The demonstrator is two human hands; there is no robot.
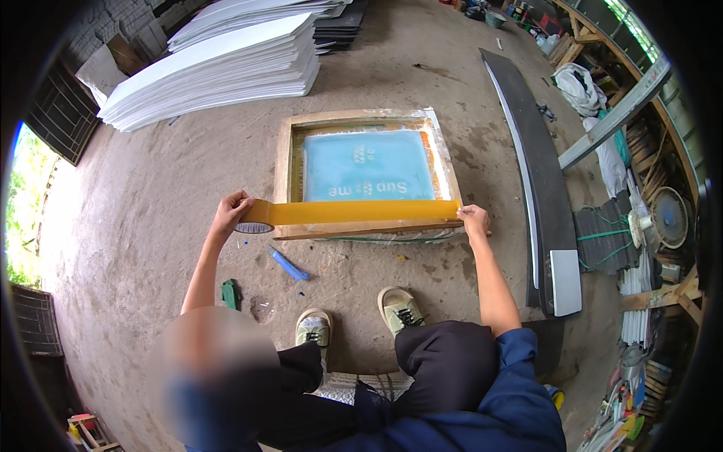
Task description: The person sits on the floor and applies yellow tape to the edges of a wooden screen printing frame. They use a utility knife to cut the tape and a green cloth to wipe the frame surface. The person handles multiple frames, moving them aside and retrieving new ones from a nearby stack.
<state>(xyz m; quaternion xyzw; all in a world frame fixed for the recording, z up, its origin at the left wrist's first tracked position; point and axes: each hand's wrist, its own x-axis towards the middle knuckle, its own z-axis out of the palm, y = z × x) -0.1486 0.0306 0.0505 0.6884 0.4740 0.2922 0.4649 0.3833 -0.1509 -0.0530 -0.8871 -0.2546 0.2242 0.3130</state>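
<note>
My left hand (pixel 230 215) is closed around a roll of yellow-brown packing tape (pixel 254 227), left of a wooden screen-printing frame (pixel 283 162). From the roll, a long strip of tape (pixel 361 212) runs taut and level across the near side of the frame. Its free end is pinched in the fingers of my right hand (pixel 474 221), by the frame's near right corner. Whether the strip touches the frame, I cannot tell. Inside the frame lies a light blue mesh (pixel 331 166) with pale printed marks.
On the concrete floor near my shoes (pixel 399 305) lie a blue slim object (pixel 288 265) and a green object (pixel 230 294). Stacked white sheets (pixel 218 71) stand far left. A long dark board (pixel 523 143) lies to the right, before cluttered shelves (pixel 663 162).
</note>
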